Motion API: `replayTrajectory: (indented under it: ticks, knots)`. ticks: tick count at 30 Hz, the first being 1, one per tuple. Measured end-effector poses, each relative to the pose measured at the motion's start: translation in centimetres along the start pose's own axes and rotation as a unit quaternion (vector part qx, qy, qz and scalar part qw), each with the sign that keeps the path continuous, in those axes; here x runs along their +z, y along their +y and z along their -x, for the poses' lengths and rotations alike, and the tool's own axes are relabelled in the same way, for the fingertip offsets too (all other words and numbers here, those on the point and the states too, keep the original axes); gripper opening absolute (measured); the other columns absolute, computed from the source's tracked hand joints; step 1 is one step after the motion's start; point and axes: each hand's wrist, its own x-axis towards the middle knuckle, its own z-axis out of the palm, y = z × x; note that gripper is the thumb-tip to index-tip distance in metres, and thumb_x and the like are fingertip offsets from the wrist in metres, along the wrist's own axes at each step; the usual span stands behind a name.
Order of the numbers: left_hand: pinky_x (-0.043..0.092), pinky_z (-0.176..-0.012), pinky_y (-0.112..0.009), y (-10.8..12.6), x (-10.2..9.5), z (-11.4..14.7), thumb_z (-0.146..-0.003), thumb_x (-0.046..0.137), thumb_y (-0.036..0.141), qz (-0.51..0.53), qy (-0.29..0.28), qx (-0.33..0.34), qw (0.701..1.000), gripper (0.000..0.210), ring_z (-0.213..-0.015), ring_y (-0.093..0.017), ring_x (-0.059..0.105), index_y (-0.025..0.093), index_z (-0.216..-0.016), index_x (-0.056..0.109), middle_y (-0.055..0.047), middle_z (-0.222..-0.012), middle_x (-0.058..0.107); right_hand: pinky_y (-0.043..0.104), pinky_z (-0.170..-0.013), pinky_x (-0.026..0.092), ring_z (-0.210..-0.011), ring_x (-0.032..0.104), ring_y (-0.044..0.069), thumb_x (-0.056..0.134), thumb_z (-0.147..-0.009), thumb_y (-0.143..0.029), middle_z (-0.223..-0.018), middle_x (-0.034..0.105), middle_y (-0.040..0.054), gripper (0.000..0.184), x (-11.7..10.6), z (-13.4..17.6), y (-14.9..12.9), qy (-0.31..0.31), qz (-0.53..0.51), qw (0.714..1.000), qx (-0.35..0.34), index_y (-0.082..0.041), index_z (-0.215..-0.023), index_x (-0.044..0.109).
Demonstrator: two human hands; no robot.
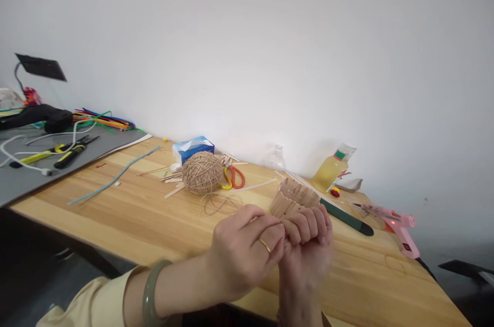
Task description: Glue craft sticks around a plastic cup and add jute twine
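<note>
My left hand [247, 252], with a gold ring and a green bangle on that arm, is closed above the table's front part. Its fingers meet those of my right hand [306, 237], which is curled into a fist. Whatever the two hands pinch between them is hidden or too small to make out. Just behind my right hand stands a small box-like holder of craft sticks [283, 204], partly covered by the fingers. A ball of twine [203, 173] lies farther back on the left, a loose loop of twine [218, 205] in front of it.
Scissors [236, 178], a blue tissue pack [194, 149], a bottle of yellow liquid [330, 170] and a dark green bar [347, 218] lie along the back. A pink glue gun [403, 234] rests at right. Pliers [71, 155] sit on a grey mat at left, near a blue pipe cleaner [119, 175].
</note>
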Motion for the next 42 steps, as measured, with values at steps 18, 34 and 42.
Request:
replayTrajectory:
  ticks: [18,34,42]
  knots:
    - [0.043,-0.061,-0.024,-2.0,-0.4,-0.2,-0.08,0.047,0.011,0.03,-0.015,-0.141,0.989,0.011,-0.065,-0.013,0.051,0.017,-0.071,0.051,0.0,-0.063,0.058,0.019,-0.034,0.012,-0.038,0.016,0.005,0.027,-0.095,-0.015,-0.044,0.019,-0.0096,0.045,-0.8,-0.6,0.7,-0.103,-0.232,0.959,0.128,-0.02,-0.051,0.026]
    - [0.04,-0.067,-0.03,-7.4,1.9,3.1,-0.07,0.061,0.042,0.022,-0.436,-0.315,0.842,0.027,-0.081,-0.026,0.06,0.017,-0.08,0.064,-0.008,-0.083,0.067,0.02,-0.042,0.028,-0.045,0.036,0.008,0.057,-0.079,-0.031,-0.048,0.042,-0.0053,0.025,-0.1,-4.4,-4.2,-0.153,0.702,0.692,0.072,-0.018,-0.057,0.055]
    - [0.042,-0.068,-0.03,-8.8,3.5,4.0,-0.07,0.055,0.023,0.15,-0.391,-0.403,0.814,0.013,-0.074,-0.021,0.059,0.014,-0.068,0.063,-0.006,-0.071,0.064,0.035,-0.076,0.041,-0.086,0.057,0.022,0.058,-0.071,-0.013,-0.09,0.066,0.007,0.013,-4.2,-4.4,-1.9,-0.296,0.859,0.4,0.119,-0.019,-0.081,0.063]
